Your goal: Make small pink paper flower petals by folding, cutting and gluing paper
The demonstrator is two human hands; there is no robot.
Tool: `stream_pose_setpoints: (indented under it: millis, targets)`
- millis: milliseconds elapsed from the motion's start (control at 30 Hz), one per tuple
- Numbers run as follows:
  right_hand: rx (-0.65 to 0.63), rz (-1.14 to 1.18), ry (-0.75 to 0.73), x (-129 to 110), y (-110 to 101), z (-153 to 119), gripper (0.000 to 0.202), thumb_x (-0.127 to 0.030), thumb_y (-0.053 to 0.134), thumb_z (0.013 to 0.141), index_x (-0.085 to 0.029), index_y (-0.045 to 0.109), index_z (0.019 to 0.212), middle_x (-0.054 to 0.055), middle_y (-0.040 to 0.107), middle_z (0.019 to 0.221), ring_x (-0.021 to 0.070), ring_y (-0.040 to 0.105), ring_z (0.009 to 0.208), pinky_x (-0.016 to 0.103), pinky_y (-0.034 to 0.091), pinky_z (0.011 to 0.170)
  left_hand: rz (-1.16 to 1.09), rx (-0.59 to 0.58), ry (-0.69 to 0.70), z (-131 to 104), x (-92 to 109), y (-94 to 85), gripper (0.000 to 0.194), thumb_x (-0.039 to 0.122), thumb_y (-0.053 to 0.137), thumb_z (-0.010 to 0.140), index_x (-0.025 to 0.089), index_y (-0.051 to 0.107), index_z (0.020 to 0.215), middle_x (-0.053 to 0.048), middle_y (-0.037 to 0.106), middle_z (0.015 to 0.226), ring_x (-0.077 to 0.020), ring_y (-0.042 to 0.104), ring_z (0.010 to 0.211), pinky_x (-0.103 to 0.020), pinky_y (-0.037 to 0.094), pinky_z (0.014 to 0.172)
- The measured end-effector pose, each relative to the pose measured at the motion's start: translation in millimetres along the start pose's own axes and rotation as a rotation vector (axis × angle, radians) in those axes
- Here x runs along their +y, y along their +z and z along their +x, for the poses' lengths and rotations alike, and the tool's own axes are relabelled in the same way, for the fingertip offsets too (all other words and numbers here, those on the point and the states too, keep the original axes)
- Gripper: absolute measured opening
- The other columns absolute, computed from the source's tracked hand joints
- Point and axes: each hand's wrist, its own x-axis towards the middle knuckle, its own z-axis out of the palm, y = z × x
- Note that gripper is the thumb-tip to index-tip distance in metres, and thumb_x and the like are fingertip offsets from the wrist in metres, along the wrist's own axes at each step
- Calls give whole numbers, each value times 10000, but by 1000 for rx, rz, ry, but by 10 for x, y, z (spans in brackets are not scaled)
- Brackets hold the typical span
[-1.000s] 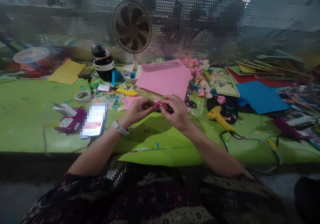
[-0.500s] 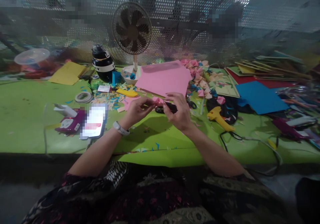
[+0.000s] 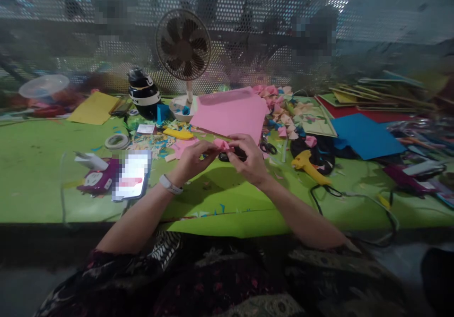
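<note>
Between my two hands is a small folded pink paper piece [image 3: 222, 144], flower-like in shape, held above the green table. My left hand [image 3: 195, 158] pinches its left side; a white band sits on that wrist. On the other side my right hand [image 3: 248, 158] grips it with thumb and fingertips, the fingers curled. Just behind the hands lies a large pink paper sheet [image 3: 230, 111]. A pair of dark-handled scissors [image 3: 268, 148] rests to the right of my right hand. Paper scraps and a yellow cutter [image 3: 178, 133] lie beyond my left hand.
A lit phone [image 3: 133, 175] and a tape roll [image 3: 117, 141] are at left. Behind stand a black bottle [image 3: 144, 95] and a fan [image 3: 183, 45]. A yellow glue gun [image 3: 310, 167] with its cord, blue paper [image 3: 365, 135] and folded paper pieces [image 3: 280, 107] occupy the right.
My right hand has closed in on the pink paper piece, its fingers now curled nearer the left hand's. The whole view has shifted slightly.
</note>
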Motion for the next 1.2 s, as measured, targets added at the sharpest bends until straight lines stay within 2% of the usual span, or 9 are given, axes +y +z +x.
stream_pose_setpoints:
  millis: [267, 467, 600, 867, 1067, 1200]
  targets:
    - [35, 1, -41, 12, 17, -4, 95, -206, 599, 889, -223, 667, 953, 103, 665, 1114, 258, 626, 1111, 473, 514, 956, -21, -13, -26, 1, 28, -15, 103, 204, 643, 916, 140, 690, 982, -74, 740, 906, -125, 709, 778, -226, 616, 699]
    - [50, -18, -86, 20, 16, -8, 116, -210, 597, 908, -230, 681, 984, 98, 674, 1116, 246, 631, 1104, 460, 521, 953, -200, -35, -256, -25, 60, -17, 266, 282, 656, 914, 110, 661, 1117, -89, 762, 879, -129, 738, 654, -196, 621, 611]
    - [56, -33, -80, 17, 22, -12, 114, -209, 607, 901, -230, 681, 985, 99, 675, 1115, 247, 636, 1095, 456, 528, 944, -330, -43, -355, -48, 53, -8, 315, 318, 645, 920, 109, 659, 1155, -81, 765, 819, -161, 758, 682, -236, 654, 645]
    - [54, -41, -105, 21, 36, -11, 149, -200, 618, 875, -222, 667, 1014, 103, 681, 1119, 256, 639, 1085, 472, 532, 936, -278, 9, -321, -77, 1, 23, 315, 293, 659, 910, 124, 712, 1170, -64, 764, 774, -165, 758, 664, -236, 649, 626]
    - [42, -47, -101, 24, 33, -14, 147, -190, 605, 865, -219, 654, 1001, 109, 681, 1116, 261, 637, 1085, 477, 528, 935, -272, 19, -292, -105, -35, 52, 287, 293, 664, 909, 131, 743, 1132, -85, 781, 824, -173, 760, 670, -249, 650, 620]
    - [37, -71, -114, 36, 42, -18, 170, -177, 597, 853, -221, 646, 1010, 108, 678, 1119, 263, 632, 1087, 480, 523, 940, -192, 33, -250, -113, -46, 70, 268, 294, 675, 904, 144, 757, 1111, -89, 790, 851, -156, 750, 666, -237, 642, 622]
